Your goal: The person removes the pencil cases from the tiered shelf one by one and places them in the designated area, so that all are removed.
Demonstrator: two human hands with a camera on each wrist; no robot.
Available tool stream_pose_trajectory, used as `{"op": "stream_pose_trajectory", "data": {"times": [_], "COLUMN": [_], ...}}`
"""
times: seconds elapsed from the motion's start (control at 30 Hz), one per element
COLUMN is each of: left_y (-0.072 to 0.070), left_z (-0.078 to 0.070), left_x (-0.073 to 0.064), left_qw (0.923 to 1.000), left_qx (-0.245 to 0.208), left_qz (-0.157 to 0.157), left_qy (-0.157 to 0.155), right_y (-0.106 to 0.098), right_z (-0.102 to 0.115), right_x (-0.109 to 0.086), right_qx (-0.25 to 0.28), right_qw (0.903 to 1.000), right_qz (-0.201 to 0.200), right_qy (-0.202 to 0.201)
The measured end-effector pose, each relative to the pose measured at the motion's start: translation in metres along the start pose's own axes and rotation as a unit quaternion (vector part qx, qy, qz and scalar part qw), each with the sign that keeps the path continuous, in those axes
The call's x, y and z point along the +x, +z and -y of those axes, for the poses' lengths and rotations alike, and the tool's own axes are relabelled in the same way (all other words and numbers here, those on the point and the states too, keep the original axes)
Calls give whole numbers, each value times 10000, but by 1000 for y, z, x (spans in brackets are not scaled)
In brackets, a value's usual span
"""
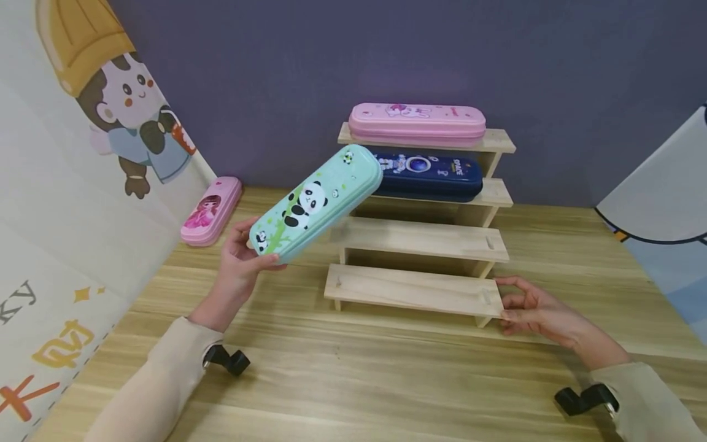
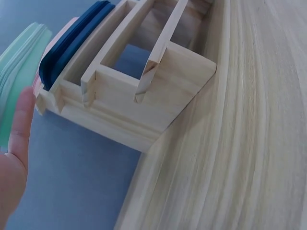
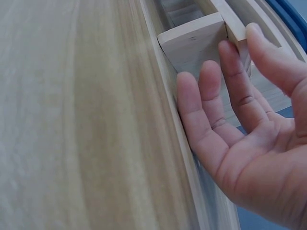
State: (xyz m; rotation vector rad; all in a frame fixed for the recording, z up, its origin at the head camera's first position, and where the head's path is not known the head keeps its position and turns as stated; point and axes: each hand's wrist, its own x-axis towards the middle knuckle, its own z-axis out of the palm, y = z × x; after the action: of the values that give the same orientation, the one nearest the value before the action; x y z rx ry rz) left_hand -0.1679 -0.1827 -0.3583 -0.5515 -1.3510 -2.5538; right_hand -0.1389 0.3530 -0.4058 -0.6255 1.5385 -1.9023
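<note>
Mint case [image 1: 316,204]: head view, panda print [image 1: 305,207]; left wrist, ridged side [image 2: 21,64].

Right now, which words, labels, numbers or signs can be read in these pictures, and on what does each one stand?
"SPACE": on the dark blue case; the line beneath is too small to read.
"ky": on the left wall, perhaps cut off.
Orange character and red character, same wall: too skewed to read surely.
Upper pink case: its lettering is too small.
Held mint case: no lettering visible.
</note>
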Motion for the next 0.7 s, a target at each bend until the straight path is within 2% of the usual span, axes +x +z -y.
{"op": "stream_pose_trajectory", "data": {"times": [0.17,0.37,0.7], "left_y": [-6,-9,-19], "left_z": [-3,-6,-6], "left_x": [-4,-7,0], "left_qw": [9992,9953,9791], "left_qx": [-137,-26,147], "left_qz": [-371,-955,-2001], "left_qy": [-2,-135,-318], "right_y": [0,1,0], "right_z": [-1,-1,0], "right_x": [-1,-2,1], "right_qx": [31,108,82], "right_qw": [10000,9999,10000], "right_qz": [2,67,4], "right_qy": [13,-7,-4]}}
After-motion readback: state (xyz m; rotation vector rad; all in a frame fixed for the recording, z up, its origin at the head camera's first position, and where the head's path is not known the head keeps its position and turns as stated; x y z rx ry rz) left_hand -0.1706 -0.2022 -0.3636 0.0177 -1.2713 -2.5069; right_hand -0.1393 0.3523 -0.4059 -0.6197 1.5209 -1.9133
